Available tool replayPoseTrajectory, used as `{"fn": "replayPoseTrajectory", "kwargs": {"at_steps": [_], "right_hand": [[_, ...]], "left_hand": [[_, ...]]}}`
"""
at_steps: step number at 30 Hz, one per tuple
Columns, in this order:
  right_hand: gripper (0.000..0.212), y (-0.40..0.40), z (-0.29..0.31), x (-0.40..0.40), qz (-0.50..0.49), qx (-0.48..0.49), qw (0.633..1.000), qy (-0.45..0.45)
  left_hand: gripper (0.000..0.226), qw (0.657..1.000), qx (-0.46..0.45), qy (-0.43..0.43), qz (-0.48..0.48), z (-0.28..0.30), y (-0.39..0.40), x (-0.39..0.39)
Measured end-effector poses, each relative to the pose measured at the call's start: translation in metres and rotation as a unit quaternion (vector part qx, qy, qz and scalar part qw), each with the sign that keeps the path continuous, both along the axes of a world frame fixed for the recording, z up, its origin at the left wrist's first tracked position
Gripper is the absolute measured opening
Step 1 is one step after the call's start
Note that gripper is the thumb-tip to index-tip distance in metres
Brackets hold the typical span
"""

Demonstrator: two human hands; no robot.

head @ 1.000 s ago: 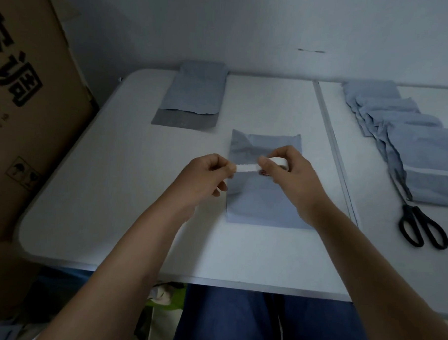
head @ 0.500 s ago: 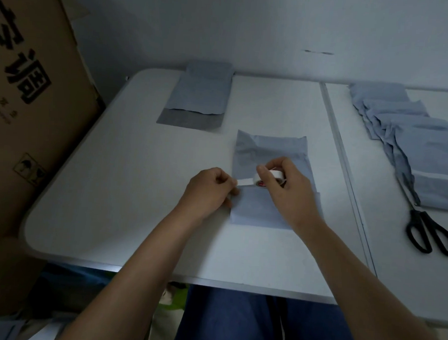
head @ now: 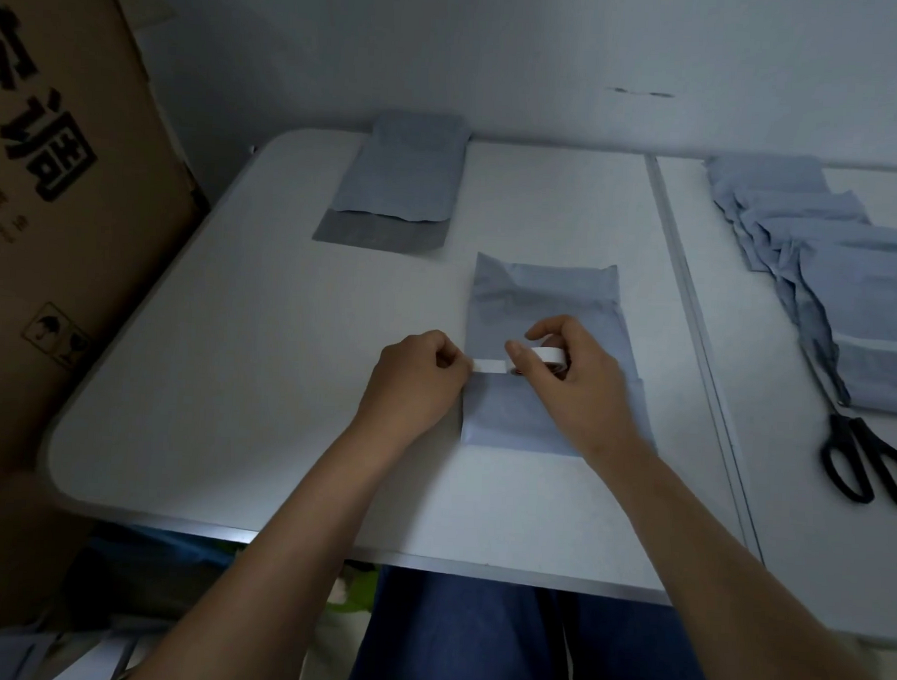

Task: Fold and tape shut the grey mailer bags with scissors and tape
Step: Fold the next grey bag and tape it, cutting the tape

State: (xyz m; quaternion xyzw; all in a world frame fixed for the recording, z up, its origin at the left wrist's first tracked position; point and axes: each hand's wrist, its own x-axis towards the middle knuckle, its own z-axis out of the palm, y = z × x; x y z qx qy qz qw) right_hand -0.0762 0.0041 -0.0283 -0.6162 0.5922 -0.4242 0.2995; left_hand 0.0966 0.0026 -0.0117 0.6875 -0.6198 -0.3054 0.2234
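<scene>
Over the table's near-middle, head view: both hands work above one grey mailer bag lying flat, well in from the near edge.
left hand: left hand curled, thumb and forefinger pinching the free end of the tape strip; likely anchoring it so the roll can unwind.
right hand: right hand fingers wrapped round the white tape roll, thumb on the strip side; holds the roll just above the bag.
tape: short white strip stretched level between the two hands, across the bag's left part; cannot tell if it touches the bag yet.
bag state: top part creased, looks folded over; lower right edge shows a second layer. Not taped yet, judged.
scissors: black scissors on the adjoining table at right, near its front, well apart from both hands; probably parked within the right hand's reach for cutting.
done pile: overlapping row of grey bags along the right table, back to front; one shows a white band.
supply: other grey bags at the far edge of main table.
extras: cardboard box off the left edge.
step: pulling out tape, early on this bag.
</scene>
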Motion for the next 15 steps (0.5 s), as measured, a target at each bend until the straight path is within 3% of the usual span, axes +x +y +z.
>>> {"fn": "replayPoseTrajectory", "kwargs": {"at_steps": [15], "right_hand": [[0.028,0.0002,-0.0048,-0.0025,-0.002,0.006,1.000,0.000]], "left_hand": [[0.014,0.994,-0.005,0.110,0.029,0.0068,0.0073,-0.0009]]}}
